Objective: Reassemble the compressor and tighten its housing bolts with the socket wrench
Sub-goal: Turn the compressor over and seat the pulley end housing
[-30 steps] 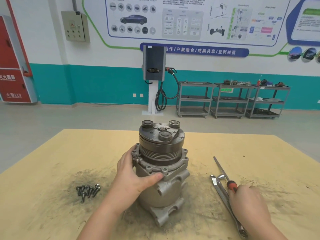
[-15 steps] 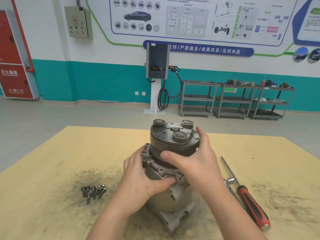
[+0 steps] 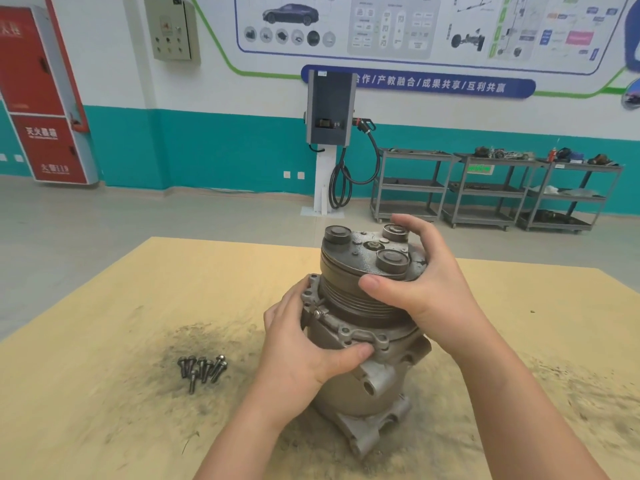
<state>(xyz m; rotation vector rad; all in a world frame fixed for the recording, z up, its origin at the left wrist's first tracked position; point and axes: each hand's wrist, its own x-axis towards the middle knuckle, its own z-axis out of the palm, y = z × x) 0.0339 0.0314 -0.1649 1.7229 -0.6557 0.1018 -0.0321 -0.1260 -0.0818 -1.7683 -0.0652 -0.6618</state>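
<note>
The grey metal compressor (image 3: 370, 382) stands upright in the middle of the yellow table (image 3: 104, 393), its dark pulley and clutch head (image 3: 363, 265) on top. My left hand (image 3: 304, 348) grips the housing at the bolt flange (image 3: 349, 336), thumb along the flange's front. My right hand (image 3: 422, 285) curls round the pulley head from the right, thumb at the front and fingers over the top rim. Several loose housing bolts (image 3: 202, 368) lie in a bunch on the table to the left. No wrench is in view.
Dark grime stains the table around the compressor and bolts. Beyond the table is open floor, a charging post (image 3: 330, 133) at the wall and three grey shelf carts (image 3: 485, 192) at the back right. A red cabinet (image 3: 41, 98) stands at the far left.
My right hand left the tools on the table at the right and came up onto the pulley head. The view shifted right and closer, so the tools dropped out of sight.
</note>
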